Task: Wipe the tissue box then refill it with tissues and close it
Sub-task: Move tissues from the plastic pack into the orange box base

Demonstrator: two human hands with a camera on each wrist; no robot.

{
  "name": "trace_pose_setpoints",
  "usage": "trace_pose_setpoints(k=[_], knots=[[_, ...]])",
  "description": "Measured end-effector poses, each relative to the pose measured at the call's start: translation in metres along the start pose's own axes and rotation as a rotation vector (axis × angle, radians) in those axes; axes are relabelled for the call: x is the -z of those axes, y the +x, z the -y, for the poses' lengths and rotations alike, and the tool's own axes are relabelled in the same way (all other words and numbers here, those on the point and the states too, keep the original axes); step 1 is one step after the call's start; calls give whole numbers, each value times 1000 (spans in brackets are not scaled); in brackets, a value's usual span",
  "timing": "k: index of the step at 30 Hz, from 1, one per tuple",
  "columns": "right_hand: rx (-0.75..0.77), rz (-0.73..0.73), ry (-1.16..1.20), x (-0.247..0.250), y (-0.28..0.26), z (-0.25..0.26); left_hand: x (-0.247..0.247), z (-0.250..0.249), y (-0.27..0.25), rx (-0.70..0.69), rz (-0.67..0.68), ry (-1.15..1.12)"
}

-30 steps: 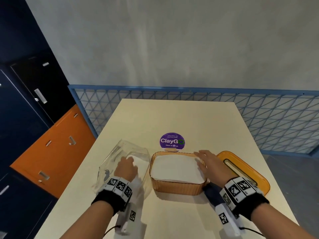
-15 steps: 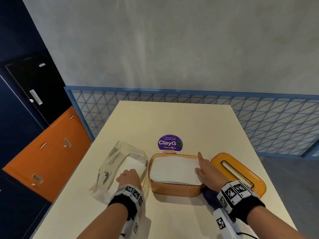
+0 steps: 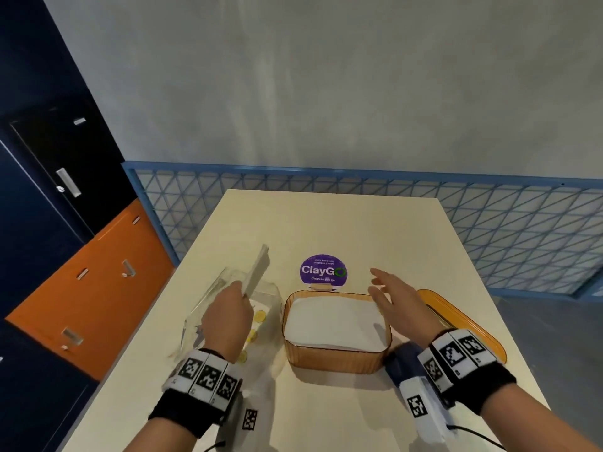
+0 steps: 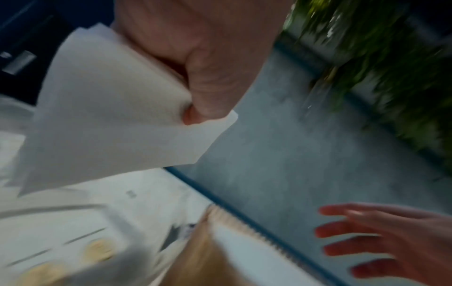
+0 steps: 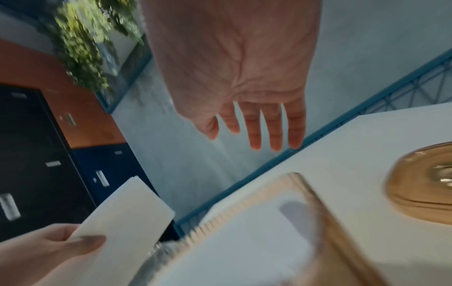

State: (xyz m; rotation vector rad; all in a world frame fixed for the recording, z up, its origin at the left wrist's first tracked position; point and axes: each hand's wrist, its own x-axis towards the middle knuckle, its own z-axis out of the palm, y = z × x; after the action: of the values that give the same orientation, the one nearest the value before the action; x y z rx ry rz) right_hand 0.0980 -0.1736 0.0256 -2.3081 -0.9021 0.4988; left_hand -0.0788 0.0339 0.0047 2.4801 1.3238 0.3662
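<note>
An amber tissue box [image 3: 336, 355] stands open on the table, filled with white tissues [image 3: 332, 319]. Its amber lid [image 3: 470, 327] with a slot lies flat to the right. My left hand [image 3: 228, 316] is raised above the clear plastic tissue wrapper [image 3: 225, 298] and pinches a stack of white tissues [image 3: 256, 272], also seen as a folded stack [image 4: 105, 120] in the left wrist view. My right hand [image 3: 391, 295] hovers open over the box's right rim, fingers [image 5: 254, 133] spread and holding nothing.
A purple round ClayGo sticker [image 3: 323, 270] lies behind the box. A dark blue cloth [image 3: 404, 357] sits by my right wrist. A blue mesh railing [image 3: 489, 230] runs behind the cream table [image 3: 326, 220]; orange and dark lockers [image 3: 81, 288] stand at the left.
My left hand has lifted a stack of tissues out of the plastic wrapper. My right hand has risen off the tissues in the box and opened its fingers.
</note>
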Motion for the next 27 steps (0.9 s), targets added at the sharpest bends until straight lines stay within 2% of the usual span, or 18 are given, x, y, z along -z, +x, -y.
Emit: trace_pose_setpoints(k=[4, 6, 8, 10, 12, 14, 16, 18, 20, 21, 22, 24, 27], knots=[[-44, 158, 459, 7, 8, 53, 18, -36, -22, -168, -166, -157], [-137, 266, 687, 12, 10, 74, 13, -47, -29, -300, -186, -176], [-187, 331, 825, 19, 14, 84, 5, -54, -32, -486, -149, -178], [-162, 292, 822, 25, 18, 84, -8, -54, -32, -597, -71, -145], [-93, 192, 627, 30, 22, 79, -19, -54, -33, -643, 19, -156], [-22, 128, 390, 35, 24, 75, -20, -52, -40, -580, 92, -376], [50, 92, 234, 41, 22, 75, -17, -53, -45, -405, 120, -727], [100, 82, 213, 45, 19, 77, -20, -52, -40, -172, 119, -1000], [146, 89, 248, 48, 16, 76, -22, -51, -26, 54, 201, -1174], [160, 93, 278, 49, 14, 76, -22, -50, -18, 124, 246, -1243], [167, 94, 312, 49, 12, 75, -22, -50, -12, 150, 288, -1302], [175, 85, 371, 49, 10, 71, -17, -52, -2, 112, 339, -1374], [160, 68, 483, 41, 8, 55, -10, -53, 1, 52, 277, -1366]])
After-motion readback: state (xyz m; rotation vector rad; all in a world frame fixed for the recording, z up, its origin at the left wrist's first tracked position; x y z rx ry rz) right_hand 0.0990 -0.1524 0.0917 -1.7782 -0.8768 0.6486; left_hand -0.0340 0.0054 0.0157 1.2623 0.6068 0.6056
